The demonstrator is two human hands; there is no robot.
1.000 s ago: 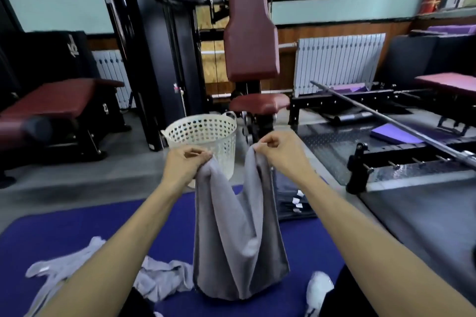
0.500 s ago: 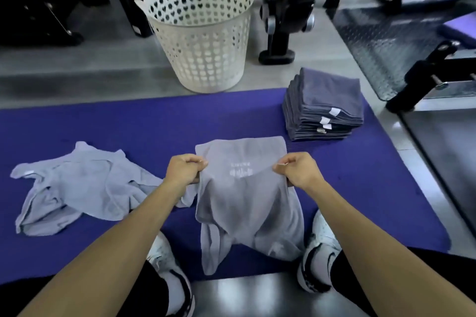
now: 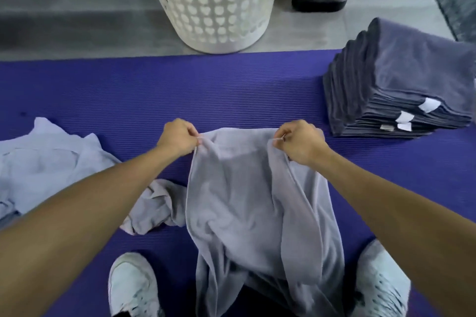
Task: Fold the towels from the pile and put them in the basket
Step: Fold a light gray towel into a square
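A gym floor: purple exercise mat (image 3: 154, 90), black equipment foot (image 3: 319, 0).

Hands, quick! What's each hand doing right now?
Left hand: closed, pinching a top corner of the grey towel.
Right hand: closed, pinching the other top corner.

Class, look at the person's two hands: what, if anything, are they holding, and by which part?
Both hold one grey towel by its top edge: the left hand pinches the left corner, the right hand the right corner.
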